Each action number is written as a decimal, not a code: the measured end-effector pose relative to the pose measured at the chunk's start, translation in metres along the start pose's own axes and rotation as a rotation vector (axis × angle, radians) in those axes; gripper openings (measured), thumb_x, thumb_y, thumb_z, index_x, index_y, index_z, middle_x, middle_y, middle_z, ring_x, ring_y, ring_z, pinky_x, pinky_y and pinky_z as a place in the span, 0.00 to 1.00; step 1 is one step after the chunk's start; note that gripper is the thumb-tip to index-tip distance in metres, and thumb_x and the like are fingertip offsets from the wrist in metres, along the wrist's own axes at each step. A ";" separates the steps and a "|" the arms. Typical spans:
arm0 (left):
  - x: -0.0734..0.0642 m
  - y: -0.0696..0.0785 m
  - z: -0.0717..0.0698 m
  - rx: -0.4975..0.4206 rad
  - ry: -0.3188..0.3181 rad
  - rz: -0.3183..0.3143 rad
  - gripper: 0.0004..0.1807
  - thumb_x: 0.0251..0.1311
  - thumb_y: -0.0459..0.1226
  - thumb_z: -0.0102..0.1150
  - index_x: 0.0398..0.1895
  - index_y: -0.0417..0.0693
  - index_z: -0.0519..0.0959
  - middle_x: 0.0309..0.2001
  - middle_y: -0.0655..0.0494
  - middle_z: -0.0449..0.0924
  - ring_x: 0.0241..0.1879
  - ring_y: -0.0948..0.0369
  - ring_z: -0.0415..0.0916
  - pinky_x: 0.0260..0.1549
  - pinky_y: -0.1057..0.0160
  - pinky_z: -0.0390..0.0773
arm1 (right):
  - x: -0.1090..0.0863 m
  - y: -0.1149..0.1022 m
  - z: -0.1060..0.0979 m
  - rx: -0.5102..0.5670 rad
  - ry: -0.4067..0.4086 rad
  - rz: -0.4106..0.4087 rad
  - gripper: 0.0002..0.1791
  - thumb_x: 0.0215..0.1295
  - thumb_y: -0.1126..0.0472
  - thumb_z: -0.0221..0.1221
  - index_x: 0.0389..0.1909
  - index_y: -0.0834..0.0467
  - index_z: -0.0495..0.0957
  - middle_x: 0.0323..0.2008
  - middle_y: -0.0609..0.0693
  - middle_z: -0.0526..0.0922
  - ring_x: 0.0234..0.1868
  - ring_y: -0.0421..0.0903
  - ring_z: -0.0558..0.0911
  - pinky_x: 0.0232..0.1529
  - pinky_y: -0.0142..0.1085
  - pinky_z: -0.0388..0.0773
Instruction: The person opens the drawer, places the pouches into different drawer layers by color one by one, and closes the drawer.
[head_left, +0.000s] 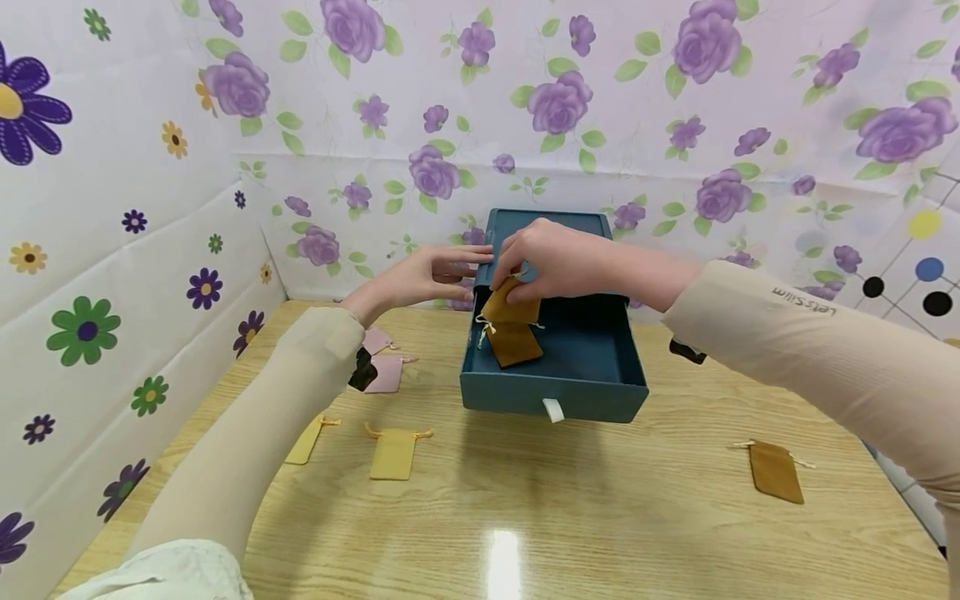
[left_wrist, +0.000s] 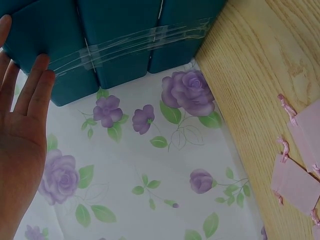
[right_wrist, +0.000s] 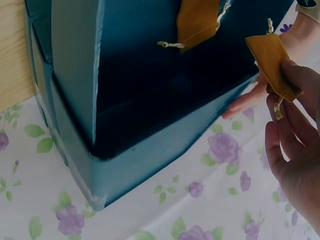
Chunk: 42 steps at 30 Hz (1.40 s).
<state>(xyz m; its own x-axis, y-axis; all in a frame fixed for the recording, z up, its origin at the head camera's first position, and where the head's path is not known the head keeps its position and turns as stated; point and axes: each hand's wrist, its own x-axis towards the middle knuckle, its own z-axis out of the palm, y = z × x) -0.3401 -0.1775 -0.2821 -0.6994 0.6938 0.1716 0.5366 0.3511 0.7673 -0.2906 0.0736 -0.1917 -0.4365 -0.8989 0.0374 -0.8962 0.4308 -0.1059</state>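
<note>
My right hand pinches a small brown drawstring pouch between thumb and fingers, above a pulled-out drawer. A second brown pouch lies in the left part of that dark teal drawer, which has a white pull tab. In the right wrist view, the held pouch hangs tilted, its cream cord dangling. My left hand is at the left side of the teal drawer unit, fingers extended. In the left wrist view, its fingertips appear against the unit's side; exact contact is hard to tell.
Pink pouches lie on the wooden table left of the drawer, partly behind the left wrist. Nearer are two yellow pouches. Another brown pouch lies at right. A flowered cloth hangs behind. Clear tape binds the unit.
</note>
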 end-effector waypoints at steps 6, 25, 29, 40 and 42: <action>0.000 0.000 0.000 -0.010 0.005 0.002 0.32 0.66 0.31 0.60 0.73 0.49 0.66 0.78 0.54 0.57 0.72 0.47 0.65 0.67 0.49 0.72 | 0.004 -0.003 0.009 0.008 -0.011 -0.024 0.12 0.64 0.61 0.66 0.48 0.56 0.86 0.47 0.51 0.88 0.51 0.47 0.85 0.54 0.41 0.83; -0.001 -0.001 0.000 -0.002 -0.008 0.009 0.31 0.67 0.32 0.59 0.73 0.50 0.66 0.78 0.55 0.55 0.73 0.47 0.63 0.68 0.49 0.71 | 0.012 -0.004 0.024 0.093 -0.100 -0.049 0.11 0.63 0.62 0.66 0.46 0.56 0.87 0.45 0.51 0.88 0.48 0.45 0.86 0.52 0.37 0.84; -0.001 -0.001 0.000 -0.010 -0.008 0.011 0.31 0.67 0.32 0.59 0.73 0.50 0.66 0.78 0.55 0.55 0.73 0.48 0.63 0.68 0.49 0.71 | 0.013 -0.003 0.028 0.093 -0.138 -0.057 0.11 0.64 0.62 0.65 0.46 0.56 0.87 0.45 0.52 0.88 0.48 0.45 0.86 0.52 0.37 0.84; 0.000 -0.002 0.000 -0.018 -0.009 0.031 0.31 0.66 0.31 0.59 0.73 0.49 0.66 0.78 0.53 0.56 0.73 0.47 0.63 0.68 0.50 0.71 | 0.024 -0.006 0.036 0.032 -0.252 -0.085 0.10 0.66 0.67 0.62 0.45 0.56 0.87 0.44 0.52 0.89 0.48 0.46 0.87 0.54 0.39 0.84; 0.000 -0.002 0.000 -0.019 -0.009 0.032 0.31 0.66 0.31 0.59 0.73 0.49 0.66 0.78 0.54 0.56 0.73 0.47 0.63 0.68 0.50 0.71 | 0.026 -0.005 0.038 0.010 -0.276 -0.079 0.11 0.66 0.68 0.61 0.46 0.56 0.87 0.44 0.52 0.89 0.48 0.47 0.87 0.53 0.38 0.84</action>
<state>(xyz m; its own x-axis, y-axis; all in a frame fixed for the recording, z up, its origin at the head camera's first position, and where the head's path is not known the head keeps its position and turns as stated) -0.3408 -0.1782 -0.2833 -0.6780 0.7098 0.1909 0.5493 0.3167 0.7733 -0.2940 0.0451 -0.2278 -0.3261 -0.9179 -0.2262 -0.9252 0.3590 -0.1228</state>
